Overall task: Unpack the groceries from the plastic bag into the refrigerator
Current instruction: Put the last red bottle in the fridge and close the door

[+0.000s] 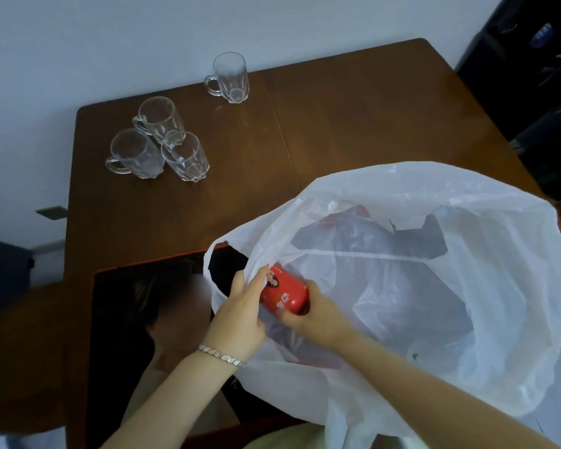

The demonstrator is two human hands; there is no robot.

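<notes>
Plastic bag of groceries sits open on the near right part of the counter, and I judge the unpacking has hardly begun. One red can is at the bag's mouth. My right hand is curled round its lower end, and my left hand lies with nearly straight fingers against its side at the rim. Deeper in the bag I make out dim wrapped shapes through thin plastic, so more seems left to lift out. No refrigerator is in view, and nothing here shows any item put away.

The counter is brown wood. Three glass mugs cluster at its far left, with a fourth mug apart near the back edge. A dark glossy panel lies under my left forearm. A pale wall stands behind, and a black appliance that I cannot identify stands at the far right.
</notes>
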